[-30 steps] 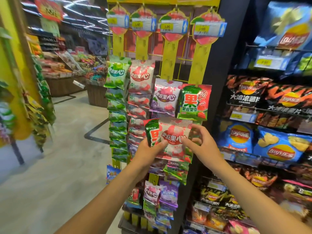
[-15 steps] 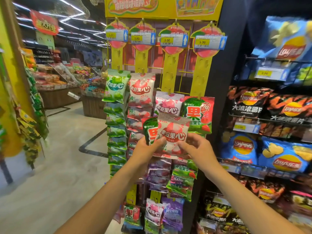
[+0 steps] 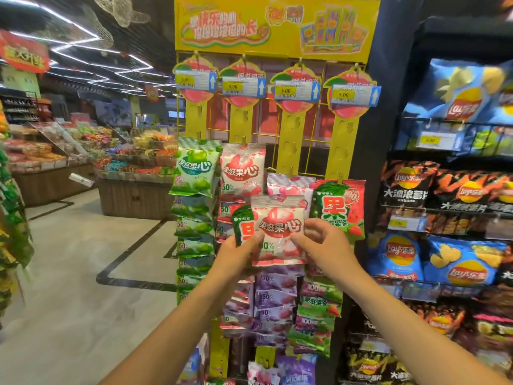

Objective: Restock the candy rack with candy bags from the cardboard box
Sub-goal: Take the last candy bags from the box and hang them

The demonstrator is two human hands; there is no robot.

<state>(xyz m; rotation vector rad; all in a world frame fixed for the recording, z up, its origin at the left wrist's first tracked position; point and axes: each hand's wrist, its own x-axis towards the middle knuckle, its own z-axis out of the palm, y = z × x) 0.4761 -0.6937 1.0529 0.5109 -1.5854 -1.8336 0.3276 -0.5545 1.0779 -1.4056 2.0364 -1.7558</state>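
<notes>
White film, red fruit print: the candy bag point(image 3: 279, 232) was held flat, label outward, in front of the candy rack point(image 3: 277, 26), overlapping the hung bags of its third column. The left hand point(image 3: 238, 254) pinched its lower left edge and also gripped a green bag point(image 3: 242, 222) tucked behind. The right hand point(image 3: 324, 245) pinched the lower right. Probable reason: the two-handed hold kept the top edge level for the bare hooks on the yellow strip point(image 3: 290, 143) above. The cardboard box was out of view.

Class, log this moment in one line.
left hand: holds white candy bag, green bag | right hand: pinches white candy bag | position: before candy rack
</notes>
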